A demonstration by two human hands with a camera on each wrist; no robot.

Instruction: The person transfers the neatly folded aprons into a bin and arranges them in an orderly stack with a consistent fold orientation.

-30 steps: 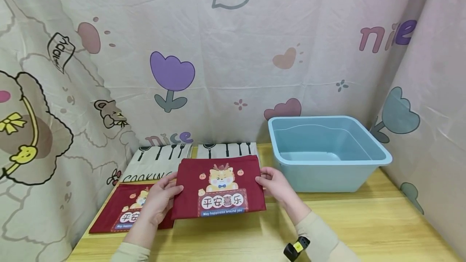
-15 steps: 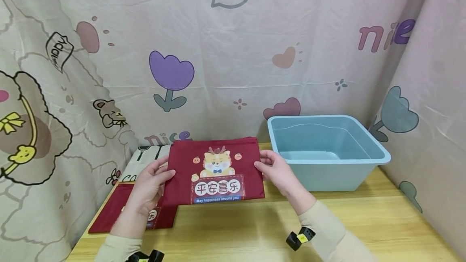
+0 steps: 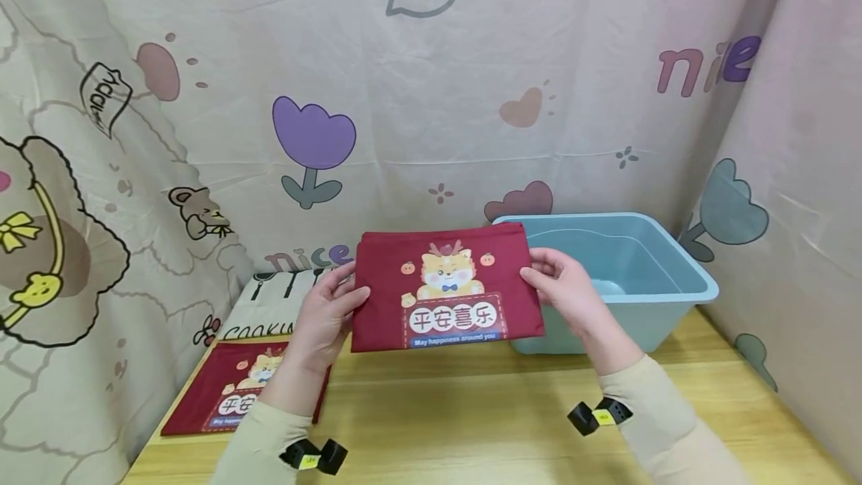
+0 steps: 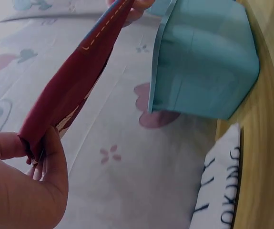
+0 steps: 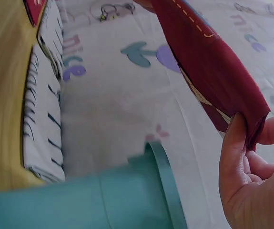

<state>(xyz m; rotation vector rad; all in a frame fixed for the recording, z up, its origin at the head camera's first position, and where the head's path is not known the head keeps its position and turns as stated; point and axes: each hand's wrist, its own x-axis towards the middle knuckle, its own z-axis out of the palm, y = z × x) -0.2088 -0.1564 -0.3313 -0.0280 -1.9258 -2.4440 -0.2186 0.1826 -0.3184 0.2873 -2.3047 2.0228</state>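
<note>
Red cloth: I hold the folded red cloth [image 3: 447, 287] up in the air between my hands, its print facing me, its right edge now in front of the near left corner of the blue tub [image 3: 673, 275].
Left hand: my left hand [image 3: 330, 316] pinches the cloth's left edge, thumb on the front, fingers behind; the left wrist view shows the fold caught between thumb and fingers.
Right hand: my right hand [image 3: 562, 287] pinches the right edge in the same way.
What changed: the cloth has come up off the counter [image 3: 471, 410] and travelled right toward the tub; a second ago it lay low over the striped cloths.
What that means: I judge this a carry in progress, with the cloth not yet over the tub's opening.
Left behind: another red cloth [image 3: 236, 391] lies flat at the counter's left, and the white "COOKING" cloth [image 3: 269, 305] behind it is uncovered again.
</note>
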